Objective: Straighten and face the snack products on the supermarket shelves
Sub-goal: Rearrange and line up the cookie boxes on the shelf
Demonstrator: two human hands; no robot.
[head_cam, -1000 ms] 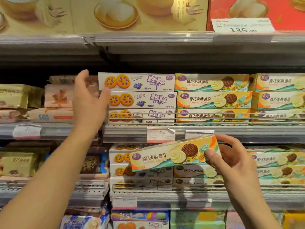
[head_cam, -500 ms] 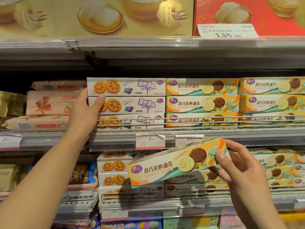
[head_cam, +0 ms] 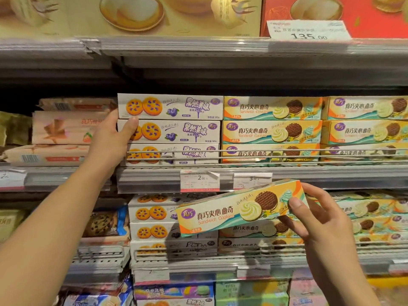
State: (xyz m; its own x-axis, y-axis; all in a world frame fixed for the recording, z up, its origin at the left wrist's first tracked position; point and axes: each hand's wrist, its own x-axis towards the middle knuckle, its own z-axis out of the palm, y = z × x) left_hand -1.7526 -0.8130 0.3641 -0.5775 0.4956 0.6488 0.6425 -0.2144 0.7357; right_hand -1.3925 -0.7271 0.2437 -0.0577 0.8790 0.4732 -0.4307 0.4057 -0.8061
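The left hand [head_cam: 109,140] grips the left end of the stacked blueberry biscuit boxes [head_cam: 172,131], thumb across their fronts. Lower down, the right hand [head_cam: 320,219] pinches the right end of a tilted sandwich cookie box [head_cam: 231,213], which juts leftward from it in front of the lower shelf [head_cam: 220,261].

The left hand [head_cam: 111,138] grips the stacked blueberry cookie boxes [head_cam: 170,131] on the shelf [head_cam: 309,173], while the right hand [head_cam: 318,219] holds a tilted sandwich cookie box [head_cam: 231,210] below.

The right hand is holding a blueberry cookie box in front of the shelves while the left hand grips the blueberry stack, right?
Not quite. In the head view the right hand holds a yellow Sandwich Cookies box; the left hand does grip the blueberry stack.
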